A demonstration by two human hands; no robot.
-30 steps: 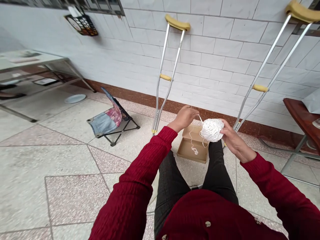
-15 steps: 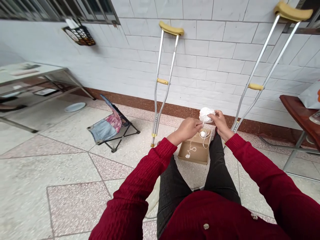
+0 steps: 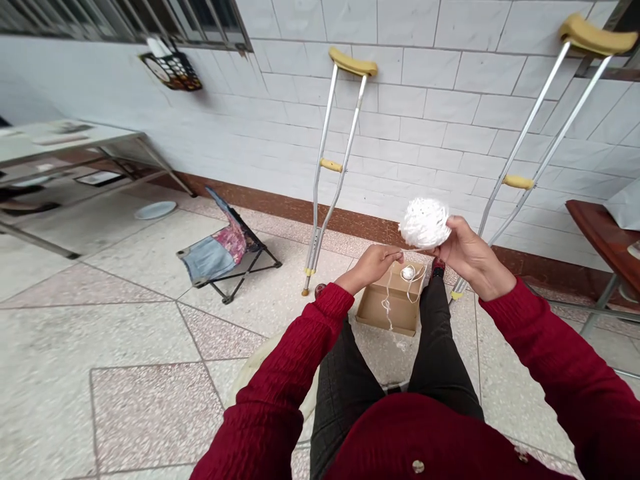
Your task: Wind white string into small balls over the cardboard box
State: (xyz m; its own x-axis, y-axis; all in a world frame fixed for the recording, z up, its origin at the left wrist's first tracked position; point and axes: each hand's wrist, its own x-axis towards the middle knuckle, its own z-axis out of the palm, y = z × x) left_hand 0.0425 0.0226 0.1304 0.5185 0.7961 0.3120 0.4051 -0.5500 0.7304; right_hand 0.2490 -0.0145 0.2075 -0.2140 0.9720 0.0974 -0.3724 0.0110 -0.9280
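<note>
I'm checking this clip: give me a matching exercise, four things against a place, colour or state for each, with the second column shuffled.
Column one
1. Ball of white cord
2. Box
3. Folding chair
4. Crutches

Column two
A. Blue and pink fabric on a dark frame
B. Silver with yellow parts
C. Held in the right hand
D. Brown and open

Pairs: 1-C, 2-D, 3-A, 4-B

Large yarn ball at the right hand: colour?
The large yarn ball is plain white, best seen in the head view.
</note>
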